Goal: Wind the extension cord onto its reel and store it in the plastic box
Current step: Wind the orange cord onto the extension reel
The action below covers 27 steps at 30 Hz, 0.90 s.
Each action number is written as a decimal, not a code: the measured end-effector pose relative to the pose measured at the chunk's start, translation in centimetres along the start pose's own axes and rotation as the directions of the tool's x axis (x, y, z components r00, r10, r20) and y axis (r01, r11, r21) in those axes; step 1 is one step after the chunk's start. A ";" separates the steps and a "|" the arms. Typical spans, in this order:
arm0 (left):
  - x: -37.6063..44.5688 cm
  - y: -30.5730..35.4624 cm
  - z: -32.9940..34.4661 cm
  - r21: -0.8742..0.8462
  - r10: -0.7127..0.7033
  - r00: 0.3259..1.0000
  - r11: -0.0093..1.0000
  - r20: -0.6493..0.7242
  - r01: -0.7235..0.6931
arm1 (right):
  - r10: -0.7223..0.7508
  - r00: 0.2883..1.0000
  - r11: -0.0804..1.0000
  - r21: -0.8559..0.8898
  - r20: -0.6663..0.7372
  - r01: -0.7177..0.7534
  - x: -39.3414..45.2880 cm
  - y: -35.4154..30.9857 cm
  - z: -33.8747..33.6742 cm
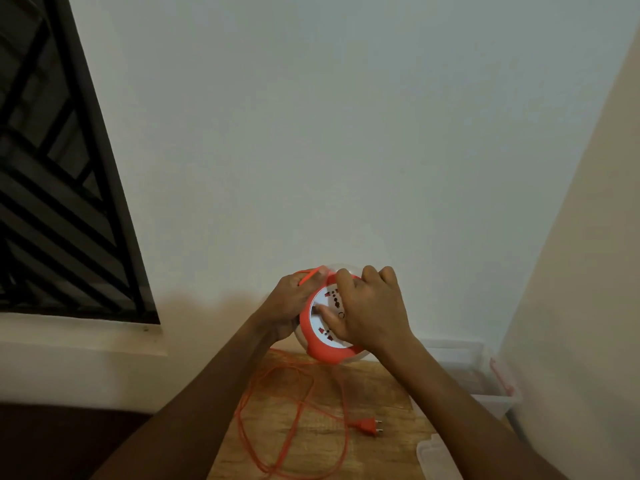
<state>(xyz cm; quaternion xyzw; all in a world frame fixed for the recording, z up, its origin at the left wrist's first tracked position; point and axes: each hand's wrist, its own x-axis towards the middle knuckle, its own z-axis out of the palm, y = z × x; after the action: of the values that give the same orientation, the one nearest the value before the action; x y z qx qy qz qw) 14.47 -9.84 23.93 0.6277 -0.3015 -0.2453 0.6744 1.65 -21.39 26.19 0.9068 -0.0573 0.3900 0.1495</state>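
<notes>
A: State the reel position relative to both hands.

B: The orange-and-white cord reel [327, 322] is held in the air above the far edge of the wooden table [374, 386], socket face toward the camera. The left hand [294, 306] closes on the reel's left rim and pinches a strand of the orange extension cord [266, 410] at its top. The right hand [370, 308] lies over the socket face, fingers curled on the upper rim, thumb on the white panel.

A: Cord and surroundings?

B: The loose cord lies in loops on the table; its plug [369, 426] rests near the centre. A clear plastic box [485, 375] with an orange latch stands at the right, against the wall [346, 133]. Its lid [438, 459] lies nearer. A barred window [52, 168] is at the left.
</notes>
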 end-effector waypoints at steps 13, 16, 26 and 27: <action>0.0 -0.3 1.0 -0.026 -0.019 1.000 0.999 -0.025 0.018 | 0.009 0.997 0.999 0.048 -0.078 -0.006 -0.7 0.4 -0.1; -0.2 -0.2 0.8 -0.071 -0.007 1.000 0.997 -0.006 0.006 | -0.131 0.991 0.982 0.131 -0.042 0.135 -0.8 0.5 -0.8; -0.9 -0.2 0.4 -0.052 0.007 1.000 0.999 0.020 -0.006 | -0.250 0.959 0.959 0.168 0.136 0.226 -0.8 0.7 -1.7; -1.0 -0.2 0.4 -0.040 0.014 1.000 0.999 0.019 -0.013 | -0.212 0.972 0.970 0.140 0.100 0.197 -0.8 0.5 -1.6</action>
<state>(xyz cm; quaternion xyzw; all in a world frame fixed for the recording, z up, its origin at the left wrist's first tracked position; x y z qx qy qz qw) 13.47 -9.46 23.69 0.6097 -0.3071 -0.2529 0.6856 -0.12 -21.32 26.81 0.9365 0.0536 0.3227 0.1265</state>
